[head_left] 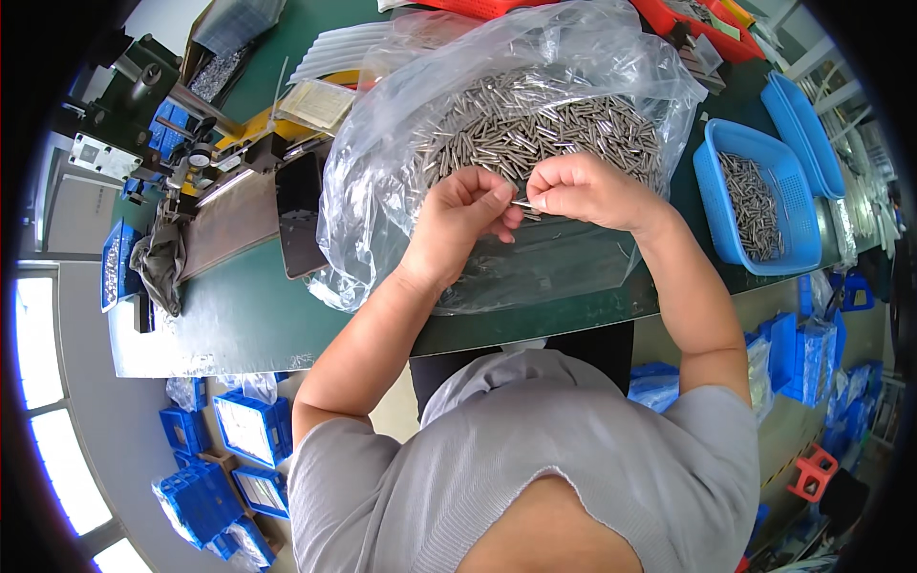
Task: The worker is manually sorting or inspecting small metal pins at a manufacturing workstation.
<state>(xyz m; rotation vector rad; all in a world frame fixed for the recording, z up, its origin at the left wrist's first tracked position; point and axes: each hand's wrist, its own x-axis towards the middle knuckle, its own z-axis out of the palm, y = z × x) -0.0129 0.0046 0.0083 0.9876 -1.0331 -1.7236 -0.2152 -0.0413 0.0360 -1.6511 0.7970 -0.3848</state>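
Observation:
My left hand (466, 218) and my right hand (590, 194) meet at the near side of a heap of small metal pins (544, 129). Thumb and fingers of both are closed in a pinch on one thin metal pin (522, 202), which shows only partly between the fingertips. The heap lies on a large clear plastic bag (368, 205), spread and crumpled over the green table (392, 334). To the right, a blue plastic basket (714, 191) holds more metal pins of the same look.
A second blue basket (807, 134) stands behind the first. On the left are a dark flat slab (299, 215), a bench device with a metal rod (205, 110), and a grey cloth (162, 263). Red trays (659, 19) line the far edge. Blue crates (253, 425) stand on the floor.

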